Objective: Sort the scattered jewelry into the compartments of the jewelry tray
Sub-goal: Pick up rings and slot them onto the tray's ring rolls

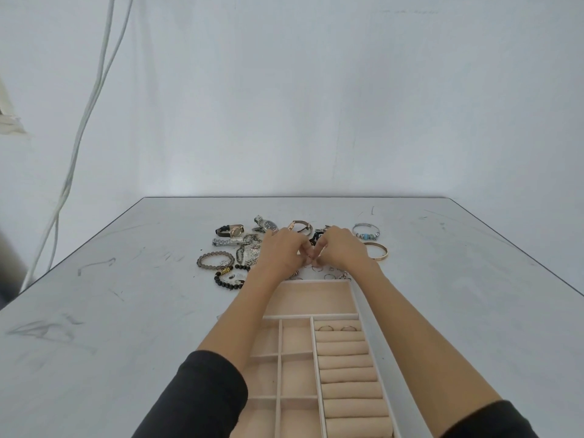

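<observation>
Our left hand (280,248) and right hand (343,250) meet, fingertips (304,250) curled on something we cannot make out, over the loose rings (330,276) just past the far edge of the tray (363,311), whose ring rolls (347,361) lie nearer, rightward.

This looks like a bare room set up for recording rather than a lived-in home. A wide, pale grey table (126,311) with a scuffed, pen-marked top is pushed against a plain white wall (316,90). To the left of the table, loose white cables (85,121) hang down that wall. On the table sit only a beige-lined, white-edged jewelry tray (316,298) and, beyond it, a cluster of scattered jewelry (249,251).
</observation>
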